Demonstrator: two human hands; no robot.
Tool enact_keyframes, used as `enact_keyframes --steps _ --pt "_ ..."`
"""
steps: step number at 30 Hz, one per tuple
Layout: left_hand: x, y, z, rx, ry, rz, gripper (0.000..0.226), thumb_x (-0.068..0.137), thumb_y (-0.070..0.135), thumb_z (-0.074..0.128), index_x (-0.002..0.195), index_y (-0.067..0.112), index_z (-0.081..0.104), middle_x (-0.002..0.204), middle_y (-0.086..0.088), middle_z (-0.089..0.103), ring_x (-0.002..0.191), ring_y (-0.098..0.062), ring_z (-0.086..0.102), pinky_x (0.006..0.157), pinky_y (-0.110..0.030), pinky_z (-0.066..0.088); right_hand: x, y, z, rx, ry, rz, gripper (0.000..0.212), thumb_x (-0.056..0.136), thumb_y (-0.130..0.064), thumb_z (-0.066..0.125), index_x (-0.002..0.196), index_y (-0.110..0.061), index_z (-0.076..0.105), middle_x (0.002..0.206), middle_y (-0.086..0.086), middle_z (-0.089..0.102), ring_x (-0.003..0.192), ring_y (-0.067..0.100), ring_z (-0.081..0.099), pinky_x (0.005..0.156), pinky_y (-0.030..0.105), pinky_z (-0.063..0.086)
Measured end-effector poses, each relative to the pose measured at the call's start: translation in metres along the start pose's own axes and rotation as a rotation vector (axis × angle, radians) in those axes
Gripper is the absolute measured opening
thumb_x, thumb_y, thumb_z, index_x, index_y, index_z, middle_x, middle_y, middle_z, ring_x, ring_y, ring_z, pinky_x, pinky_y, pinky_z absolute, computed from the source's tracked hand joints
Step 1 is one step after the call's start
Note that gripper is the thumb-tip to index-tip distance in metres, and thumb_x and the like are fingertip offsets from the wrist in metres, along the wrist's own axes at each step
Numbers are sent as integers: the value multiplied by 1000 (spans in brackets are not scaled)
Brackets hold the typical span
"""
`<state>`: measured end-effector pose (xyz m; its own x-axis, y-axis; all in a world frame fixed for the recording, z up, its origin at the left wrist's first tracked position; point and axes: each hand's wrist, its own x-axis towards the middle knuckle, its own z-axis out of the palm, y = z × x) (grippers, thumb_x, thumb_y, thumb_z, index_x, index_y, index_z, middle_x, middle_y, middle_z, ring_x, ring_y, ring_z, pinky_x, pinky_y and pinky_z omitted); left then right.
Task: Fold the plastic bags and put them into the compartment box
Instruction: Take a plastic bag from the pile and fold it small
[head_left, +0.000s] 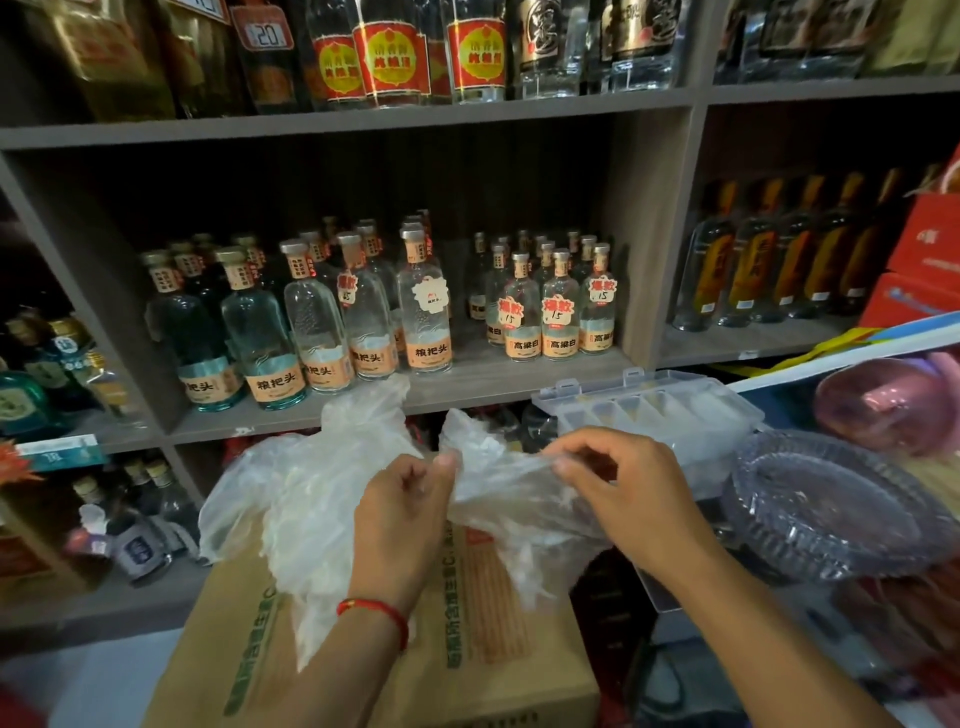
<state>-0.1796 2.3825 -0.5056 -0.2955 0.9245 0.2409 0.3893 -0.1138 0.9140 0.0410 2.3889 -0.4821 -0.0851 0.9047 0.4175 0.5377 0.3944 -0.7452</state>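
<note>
Plastic bag, crumpled, above carton; left hand and right hand pinch its edge; compartment box open just beyond. Risk: thin film slips, fold springs loose.

Left hand and right hand pinch top edge of crumpled clear plastic bag, held above cardboard box with green print. Red string bracelet on left wrist. Clear compartment box, lid open, just beyond right hand; white folded pieces visible in its cells. Clear ribbed plastic tray at right, near compartment box. Behind: grey shelf unit holding rows of clear glass bottles with orange labels and handwritten price tags.
</note>
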Motion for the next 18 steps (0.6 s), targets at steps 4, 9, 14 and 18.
enact_keyframes --steps 4,9,14,18 --pt "-5 7 -8 169 61 178 37 89 67 59 112 37 62 128 6 44 123 -13 39 101 -32 40 2 0 -2 -17 -9 -30 12 95 -16 76 100 -25 82 88 -20 75 87 -3 67 74 7 48" --pt "-9 23 -3 196 -192 357 43 94 44 71 133 49 54 129 25 55 122 14 46 106 -14 39 3 -2 -2 -16 -122 -94 14 92 -15 80 99 -27 81 91 -19 74 91 -1 68 82 14 52" --pt "-11 20 -3 158 -217 313 8 85 33 82 92 30 81 91 17 76 92 0 68 84 -20 52 1 15 -16 -138 -236 -64 7 92 -26 78 93 -32 77 98 -17 70 96 -1 64 83 17 51" --pt "-14 16 -14 107 -184 301 18 75 52 74 77 35 79 80 21 75 82 2 71 75 -11 50 -4 25 -25 -191 -376 12 7 91 -46 74 88 -39 74 99 -18 69 97 -4 62 87 23 51"
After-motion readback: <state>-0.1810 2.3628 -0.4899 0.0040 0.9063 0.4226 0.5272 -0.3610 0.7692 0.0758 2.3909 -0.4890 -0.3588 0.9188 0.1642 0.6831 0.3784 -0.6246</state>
